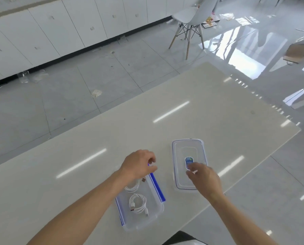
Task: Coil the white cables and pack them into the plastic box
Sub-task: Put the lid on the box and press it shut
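Note:
A clear plastic box (142, 225) with blue clips stands on the white table near its front edge. Two coiled white cables lie inside it: one coil (139, 204) in the near half, the other coil (132, 187) in the far half, partly hidden under my left wrist. My left hand (139, 165) hovers over the box's far end with its fingers loosely curled and nothing in them. The box's clear lid (188, 149), bearing a blue sticker, lies flat to the right of the box. My right hand (204, 179) is over the lid's near half, fingertips touching it.
The glossy white table (183, 106) stretches away to the right. Beyond it are a tiled floor with scraps of litter, a white chair (190, 16) with wooden legs, and a row of white cabinets (59, 29) along the far wall.

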Tool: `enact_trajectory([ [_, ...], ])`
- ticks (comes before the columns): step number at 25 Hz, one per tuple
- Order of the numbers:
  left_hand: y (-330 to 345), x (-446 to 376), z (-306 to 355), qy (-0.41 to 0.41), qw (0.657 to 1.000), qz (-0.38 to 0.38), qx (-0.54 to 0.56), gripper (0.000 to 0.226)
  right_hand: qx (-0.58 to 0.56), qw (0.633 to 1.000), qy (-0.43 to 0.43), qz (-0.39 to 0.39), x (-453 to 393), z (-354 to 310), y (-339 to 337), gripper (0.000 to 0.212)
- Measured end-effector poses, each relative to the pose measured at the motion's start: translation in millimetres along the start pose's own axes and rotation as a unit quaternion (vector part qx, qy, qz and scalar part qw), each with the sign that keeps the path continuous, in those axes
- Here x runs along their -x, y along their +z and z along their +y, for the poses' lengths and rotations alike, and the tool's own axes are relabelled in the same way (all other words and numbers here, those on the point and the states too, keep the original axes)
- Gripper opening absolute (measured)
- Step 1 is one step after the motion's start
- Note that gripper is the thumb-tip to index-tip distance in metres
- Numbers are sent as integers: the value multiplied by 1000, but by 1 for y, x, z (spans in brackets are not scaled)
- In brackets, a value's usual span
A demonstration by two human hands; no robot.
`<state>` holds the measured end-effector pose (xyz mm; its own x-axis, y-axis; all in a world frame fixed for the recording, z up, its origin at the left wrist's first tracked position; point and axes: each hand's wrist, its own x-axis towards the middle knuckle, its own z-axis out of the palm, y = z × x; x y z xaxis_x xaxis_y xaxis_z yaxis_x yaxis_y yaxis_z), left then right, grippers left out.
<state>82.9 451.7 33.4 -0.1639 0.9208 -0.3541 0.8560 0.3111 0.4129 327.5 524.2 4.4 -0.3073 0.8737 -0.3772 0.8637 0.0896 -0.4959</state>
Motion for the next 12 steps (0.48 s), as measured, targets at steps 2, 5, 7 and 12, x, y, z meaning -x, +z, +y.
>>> enact_trajectory([
  [2, 9, -32, 16, -34, 998, -48, 6, 36, 40, 998, 40, 26, -9, 22, -9, 34],
  [5, 29, -67, 35, -81, 992, -98, 18, 46, 76, 993, 88, 7, -19, 45, -13, 57],
  [7, 43, -77, 42, -119, 988, -97, 16, 49, 64, 991, 113, -11, -25, 51, -13, 68],
  [12, 66, -82, 60, -181, 979, -77, 56, 62, -18, 989, 138, -42, -34, 51, -5, 68],
])
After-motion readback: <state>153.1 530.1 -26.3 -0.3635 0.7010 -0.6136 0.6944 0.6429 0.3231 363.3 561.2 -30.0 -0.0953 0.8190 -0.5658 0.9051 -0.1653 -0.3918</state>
